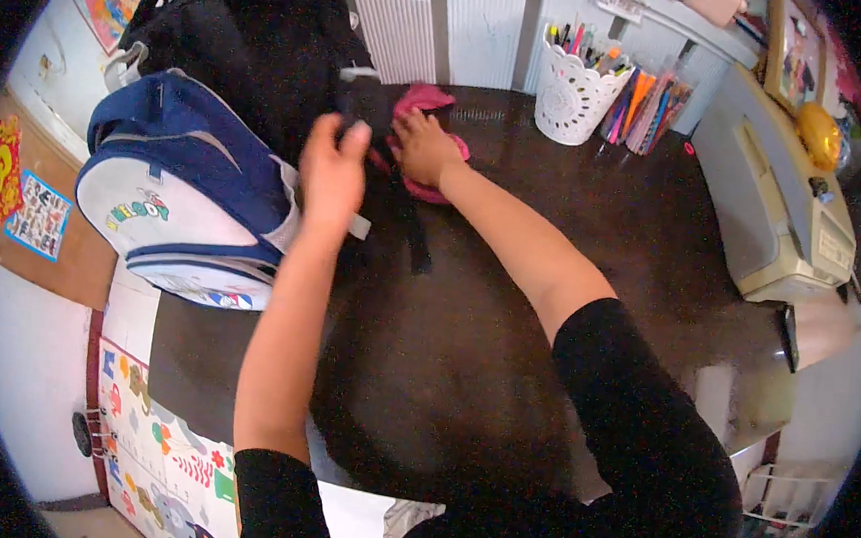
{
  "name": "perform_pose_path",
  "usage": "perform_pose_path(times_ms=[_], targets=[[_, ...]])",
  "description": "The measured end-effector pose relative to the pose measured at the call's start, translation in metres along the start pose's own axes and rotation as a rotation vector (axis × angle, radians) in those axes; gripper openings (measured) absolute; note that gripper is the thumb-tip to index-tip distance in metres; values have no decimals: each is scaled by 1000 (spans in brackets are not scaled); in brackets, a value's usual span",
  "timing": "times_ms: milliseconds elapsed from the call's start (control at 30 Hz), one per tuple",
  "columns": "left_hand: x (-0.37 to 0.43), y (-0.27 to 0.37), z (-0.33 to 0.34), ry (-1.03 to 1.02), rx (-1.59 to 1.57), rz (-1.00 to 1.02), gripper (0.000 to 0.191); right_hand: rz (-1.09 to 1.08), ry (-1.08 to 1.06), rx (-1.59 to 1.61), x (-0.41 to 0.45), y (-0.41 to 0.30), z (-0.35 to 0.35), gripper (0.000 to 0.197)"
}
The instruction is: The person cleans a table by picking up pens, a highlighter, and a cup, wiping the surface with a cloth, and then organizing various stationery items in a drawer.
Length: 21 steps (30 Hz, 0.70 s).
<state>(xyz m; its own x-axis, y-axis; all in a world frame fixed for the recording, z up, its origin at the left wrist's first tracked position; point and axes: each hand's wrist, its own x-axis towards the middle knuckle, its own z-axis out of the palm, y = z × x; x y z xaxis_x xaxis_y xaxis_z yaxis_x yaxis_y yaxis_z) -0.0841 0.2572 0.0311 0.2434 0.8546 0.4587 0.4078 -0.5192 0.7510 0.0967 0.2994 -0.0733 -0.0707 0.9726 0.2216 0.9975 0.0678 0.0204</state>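
My right hand (427, 150) lies with spread fingers over a crumpled pink cloth (427, 99), pressing it onto the dark brown tabletop (464, 330). To its left, my left hand (335, 167) is raised against the side of a black backpack (251, 51). Its thumb points up and its fingers are bent; whether they grip the bag is hidden. A blue and white children's backpack (184, 187) with a cartoon print leans in front of the black one, beside my left wrist. A dark strap (419, 242) trails on the table below the cloth.
A white perforated pen holder (574, 93) full of pens stands at the back, next to clear packs of coloured pens (646, 108). On the right is a beige printer-like machine (768, 193). A corrugated white panel (482, 32) closes off the rear.
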Motion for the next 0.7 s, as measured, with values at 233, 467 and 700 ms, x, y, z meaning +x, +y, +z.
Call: perform_pose_path(times_ms=[233, 467, 700], targets=[[-5, -10, -33, -70, -241, -31, 38, 41, -304, 703, -131, -179, -67, 72], [-44, 1, -25, -52, 39, 245, 22, -693, -157, 568, -269, -274, -97, 75], [-184, 19, -114, -104, 213, 356, 17, -79, -132, 576, -304, -179, -144, 57]])
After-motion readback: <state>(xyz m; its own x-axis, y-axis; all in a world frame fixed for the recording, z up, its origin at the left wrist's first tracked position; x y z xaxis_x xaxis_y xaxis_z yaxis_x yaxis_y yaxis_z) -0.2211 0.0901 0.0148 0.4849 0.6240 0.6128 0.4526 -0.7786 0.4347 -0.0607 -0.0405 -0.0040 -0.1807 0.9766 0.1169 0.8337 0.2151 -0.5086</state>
